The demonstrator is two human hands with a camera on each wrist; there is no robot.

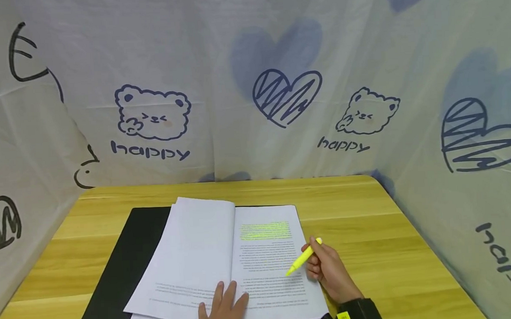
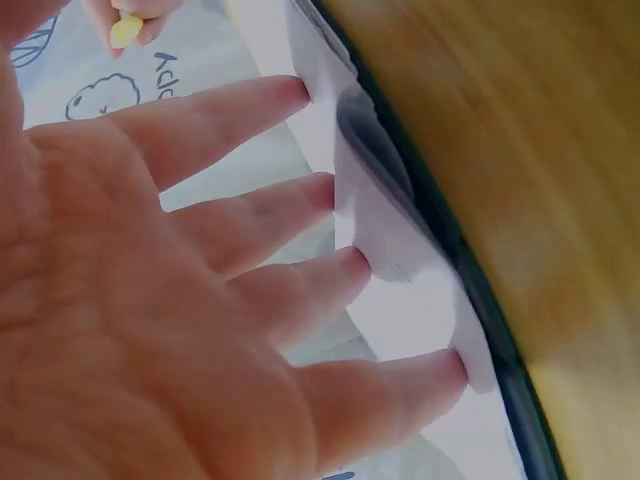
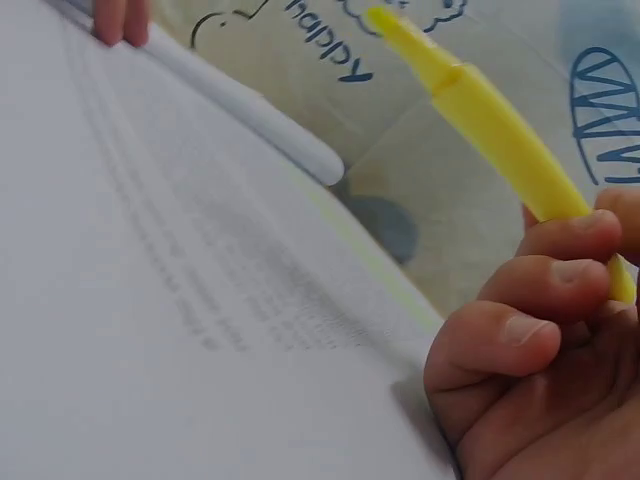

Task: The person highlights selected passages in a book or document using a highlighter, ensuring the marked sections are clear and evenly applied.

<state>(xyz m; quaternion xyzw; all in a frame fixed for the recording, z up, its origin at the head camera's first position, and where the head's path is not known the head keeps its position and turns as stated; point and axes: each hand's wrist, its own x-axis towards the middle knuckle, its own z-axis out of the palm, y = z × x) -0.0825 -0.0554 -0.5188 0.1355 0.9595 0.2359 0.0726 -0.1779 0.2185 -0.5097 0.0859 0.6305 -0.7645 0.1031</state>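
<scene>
A yellow highlighter (image 1: 303,258) is pinched in my right hand (image 1: 332,272), its uncapped tip pointing down and left over the printed page (image 1: 271,285). In the right wrist view the highlighter (image 3: 515,140) stands off the paper. Near the top of that page lies a block of yellow-marked lines (image 1: 266,231). My left hand (image 1: 223,311) rests with spread fingers on the lower part of the open sheets, by the fold. Its straight fingertips (image 2: 350,262) touch the paper in the left wrist view. The turned-over left page (image 1: 195,243) is mostly blank, with some text low down.
Under the papers lies a black mat or folder (image 1: 127,260), showing mostly on the left. All of it is on a wood-grain table (image 1: 360,212). Pale cloth (image 1: 208,52) printed with hearts and bears hangs behind and at both sides. A dark band (image 1: 362,312) circles my right wrist.
</scene>
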